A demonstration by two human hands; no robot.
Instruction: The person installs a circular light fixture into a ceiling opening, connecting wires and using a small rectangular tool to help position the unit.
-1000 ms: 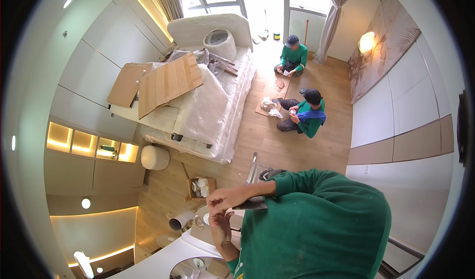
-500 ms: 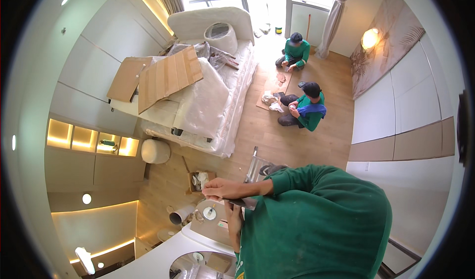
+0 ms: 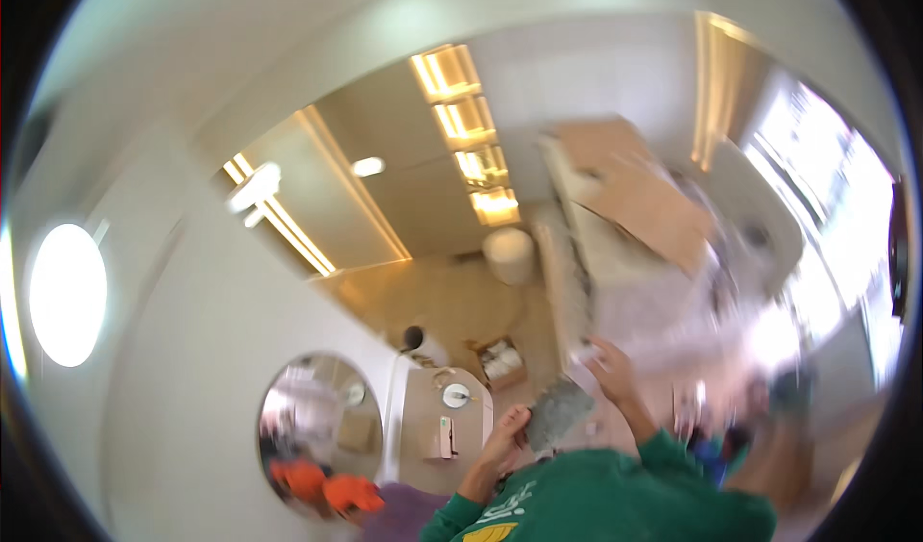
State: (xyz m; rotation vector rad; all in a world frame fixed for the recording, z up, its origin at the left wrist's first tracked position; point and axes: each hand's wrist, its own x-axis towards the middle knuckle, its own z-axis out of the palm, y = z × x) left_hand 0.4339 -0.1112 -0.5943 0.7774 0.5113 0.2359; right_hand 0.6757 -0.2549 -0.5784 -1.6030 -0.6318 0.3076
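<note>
Near the lower edge of the view, the left hand (image 3: 502,443) is gripping a flat grey piece (image 3: 561,414) by its near side, with the thumb lying along it. The piece is sitting between the two hands, in front of the green top (image 3: 596,499). Beyond its other side, the right hand (image 3: 615,377) is reaching with its fingers partly curled near a small whitish patch; blur is hiding whether it is holding anything.

To the left of the left hand, a pale, rounded worktop (image 3: 417,412) is carrying a round white dish (image 3: 456,395) and a small pinkish box (image 3: 446,438). A round mirror (image 3: 312,403) is hanging beside it, near a bright orange thing (image 3: 352,492) that is too blurred to name. Past the worktop, an open carton (image 3: 502,362) is holding white material on the floor (image 3: 423,287). Farther off, brown cardboard (image 3: 654,217) is lying across the bed (image 3: 601,246), and a pale round stool (image 3: 510,256) is standing nearby.
</note>
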